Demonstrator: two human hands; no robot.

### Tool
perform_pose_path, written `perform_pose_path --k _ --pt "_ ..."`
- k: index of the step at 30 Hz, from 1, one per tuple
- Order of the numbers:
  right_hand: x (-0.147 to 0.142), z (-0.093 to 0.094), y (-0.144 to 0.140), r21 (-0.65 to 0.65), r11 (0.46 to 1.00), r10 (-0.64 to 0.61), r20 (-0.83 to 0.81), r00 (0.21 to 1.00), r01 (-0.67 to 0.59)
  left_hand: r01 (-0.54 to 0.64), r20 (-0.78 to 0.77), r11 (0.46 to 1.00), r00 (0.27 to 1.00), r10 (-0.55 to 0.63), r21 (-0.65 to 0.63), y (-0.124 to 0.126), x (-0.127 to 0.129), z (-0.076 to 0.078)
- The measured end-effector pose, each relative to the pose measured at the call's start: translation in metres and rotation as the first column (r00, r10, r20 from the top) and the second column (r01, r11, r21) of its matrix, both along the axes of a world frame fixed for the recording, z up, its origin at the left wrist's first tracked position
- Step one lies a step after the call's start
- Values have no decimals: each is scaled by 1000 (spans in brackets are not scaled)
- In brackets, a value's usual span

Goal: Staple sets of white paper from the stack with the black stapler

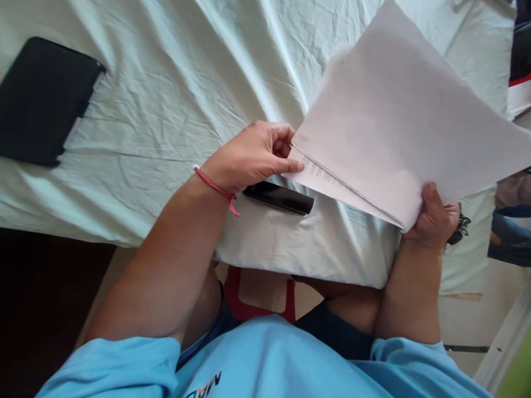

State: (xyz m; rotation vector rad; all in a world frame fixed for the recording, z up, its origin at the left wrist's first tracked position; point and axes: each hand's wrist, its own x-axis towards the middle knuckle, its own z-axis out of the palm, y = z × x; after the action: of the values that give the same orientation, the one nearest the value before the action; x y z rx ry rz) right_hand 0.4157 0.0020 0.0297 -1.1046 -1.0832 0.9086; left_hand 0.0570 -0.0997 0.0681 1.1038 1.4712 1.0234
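Observation:
Several white paper sheets [398,110] are held up over the cloth-covered table, and the lower sheet shows lines of print along its near edge. My left hand [261,152], with a red cord on the wrist, pinches the left corner of the printed sheet between thumb and fingers. At the near right edge, my right hand [433,218] is closed on the stack with its thumb on top. A black glossy oblong object [280,197] lies on the cloth just below my left hand; I cannot make out its kind. Its left end is partly hidden by my hand.
A black flat case [45,102] lies at the table's left. Keys [458,229] show partly behind my right hand. The pale green tablecloth [186,66] is wrinkled and hangs over the near edge. Below it, between my legs, is a red stool [234,298].

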Motion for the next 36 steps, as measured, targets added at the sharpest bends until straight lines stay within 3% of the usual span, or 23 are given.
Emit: perform_pose_path --k 3,10,16,21,26,36 --pt "-1 1 0 6 1000 -19 -20 1000 19 54 -17 997 998 -55 -47 -2 -2 3" --pt "-5 3 -4 -40 997 -60 -24 998 59 -66 -24 996 998 65 -58 -4 2 7" --pt "-2 0 -1 -9 998 -55 -26 998 54 -180 154 980 974 165 89 -1 5 4" --pt "-3 0 -2 14 1000 8 -26 1000 -8 -186 73 980 981 182 64 -1 5 2" --pt "-7 2 -5 12 1000 -12 -14 1000 12 -217 15 976 976 217 25 -1 8 8" --pt "-6 2 -6 -4 999 -32 -4 999 32 -148 83 989 985 149 -13 -2 7 3"
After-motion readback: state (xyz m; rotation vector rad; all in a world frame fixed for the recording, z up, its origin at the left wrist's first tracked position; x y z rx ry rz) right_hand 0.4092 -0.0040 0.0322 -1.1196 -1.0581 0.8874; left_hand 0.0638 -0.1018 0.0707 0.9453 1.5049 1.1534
